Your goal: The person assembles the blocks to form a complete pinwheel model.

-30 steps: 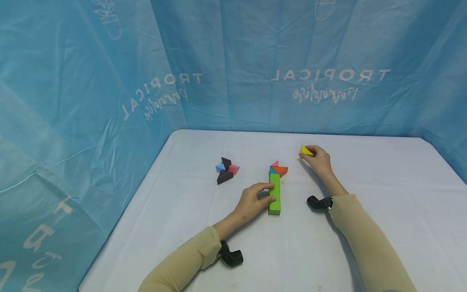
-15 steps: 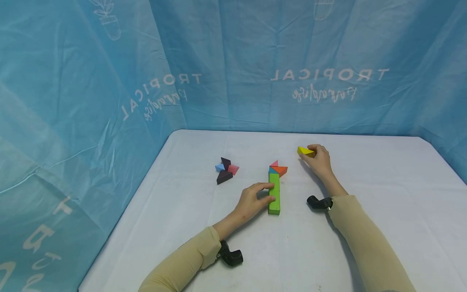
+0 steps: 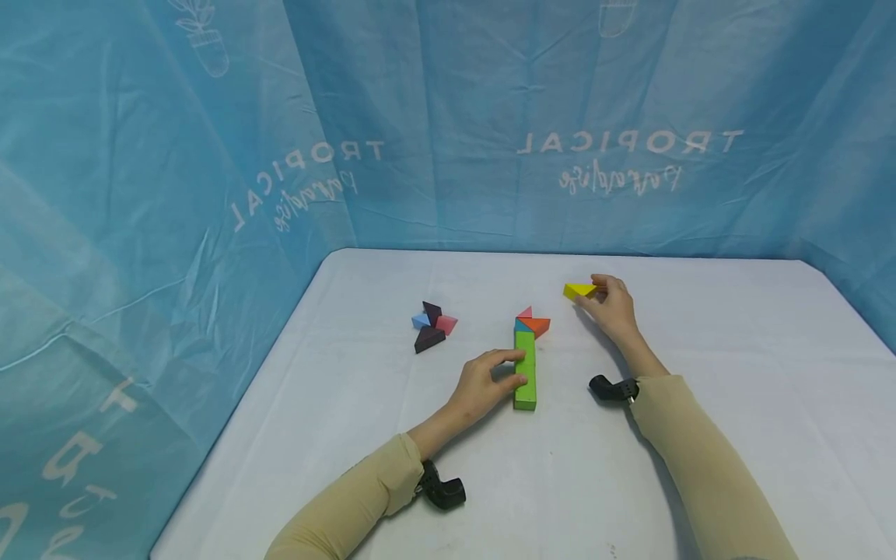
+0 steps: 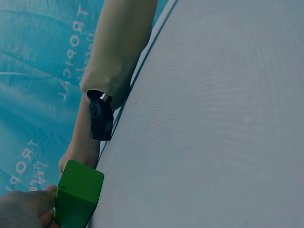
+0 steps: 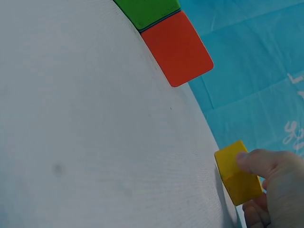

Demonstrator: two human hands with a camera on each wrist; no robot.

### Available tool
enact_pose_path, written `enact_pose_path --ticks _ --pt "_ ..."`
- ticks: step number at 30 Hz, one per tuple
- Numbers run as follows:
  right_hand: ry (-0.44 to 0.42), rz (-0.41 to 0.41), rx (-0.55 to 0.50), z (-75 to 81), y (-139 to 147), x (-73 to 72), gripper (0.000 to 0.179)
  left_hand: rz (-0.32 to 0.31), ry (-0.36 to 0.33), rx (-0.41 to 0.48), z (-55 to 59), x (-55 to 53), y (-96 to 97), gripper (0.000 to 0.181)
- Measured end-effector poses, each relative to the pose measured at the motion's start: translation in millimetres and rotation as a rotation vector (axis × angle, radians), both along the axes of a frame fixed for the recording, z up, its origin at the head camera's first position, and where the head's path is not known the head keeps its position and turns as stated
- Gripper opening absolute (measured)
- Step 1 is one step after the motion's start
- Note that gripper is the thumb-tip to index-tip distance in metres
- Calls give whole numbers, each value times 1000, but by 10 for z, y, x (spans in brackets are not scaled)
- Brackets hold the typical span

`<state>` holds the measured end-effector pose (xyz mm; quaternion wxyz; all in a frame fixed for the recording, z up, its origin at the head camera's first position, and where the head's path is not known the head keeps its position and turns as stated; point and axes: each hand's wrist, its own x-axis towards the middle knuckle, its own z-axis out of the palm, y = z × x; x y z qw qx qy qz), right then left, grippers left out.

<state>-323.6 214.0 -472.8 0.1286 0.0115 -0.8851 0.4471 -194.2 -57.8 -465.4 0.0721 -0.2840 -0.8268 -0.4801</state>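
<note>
In the head view, my left hand [image 3: 483, 384] rests its thumb and forefinger against the left side and top of a long green block [image 3: 526, 393]. That block's end [image 4: 78, 183] shows beside the fingers in the left wrist view. At its far end lie an orange triangular block [image 3: 537, 325], a small blue piece [image 3: 519, 326] and a pink triangular block [image 3: 526, 313]. Farther right, my right hand [image 3: 611, 308] pinches a yellow triangular block [image 3: 577, 291] between thumb and fingers. The right wrist view shows this yellow block [image 5: 237, 173] just above or at the tabletop; contact is unclear.
Left of the green block lies a loose cluster: two dark triangular blocks [image 3: 429, 338], a light blue one [image 3: 420, 320] and a reddish-pink one [image 3: 446, 324]. The white table [image 3: 588, 482] ends at blue printed curtains [image 3: 448, 194] at the back and left.
The yellow block has turned in my right fingers and shifted slightly left, its long side now facing up. My left hand and the green block have stayed in place.
</note>
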Motion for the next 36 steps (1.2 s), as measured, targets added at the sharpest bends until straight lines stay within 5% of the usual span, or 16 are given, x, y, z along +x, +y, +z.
enact_pose_path --ticks 22,36 --pt "-7 69 6 31 69 38 53 -9 -13 0 9 -3 0 40" --pt "-151 184 -11 95 222 -16 60 -4 -12 -2 11 4 -3 40"
